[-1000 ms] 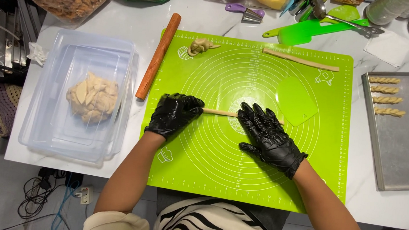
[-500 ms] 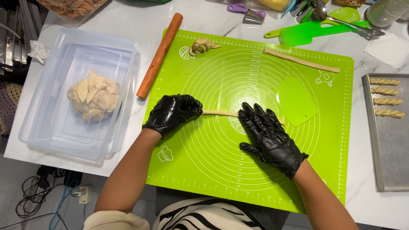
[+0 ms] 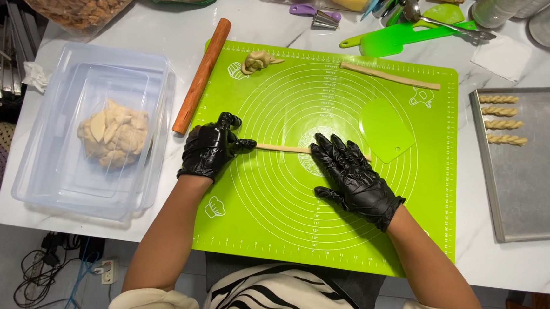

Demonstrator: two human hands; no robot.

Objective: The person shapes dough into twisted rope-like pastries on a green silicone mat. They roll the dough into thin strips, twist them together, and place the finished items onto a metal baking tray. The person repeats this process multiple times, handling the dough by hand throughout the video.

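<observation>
Both my hands wear black gloves and rest on a thin dough rope (image 3: 282, 148) that lies across the middle of a green silicone mat (image 3: 271, 218). My left hand (image 3: 210, 148) is curled over the rope's left end. My right hand (image 3: 353, 178) lies flat, fingers spread, on its right part. A second long dough strip (image 3: 389, 75) lies near the mat's far edge, and a small knotted dough piece (image 3: 256, 62) sits at the far left of the mat.
A wooden rolling pin (image 3: 201, 75) lies along the mat's left edge. A clear plastic tub (image 3: 51, 166) at left holds a dough lump (image 3: 113, 133). A green scraper (image 3: 386, 129) lies on the mat. A metal tray (image 3: 539, 202) at right carries several twisted dough sticks (image 3: 501, 119).
</observation>
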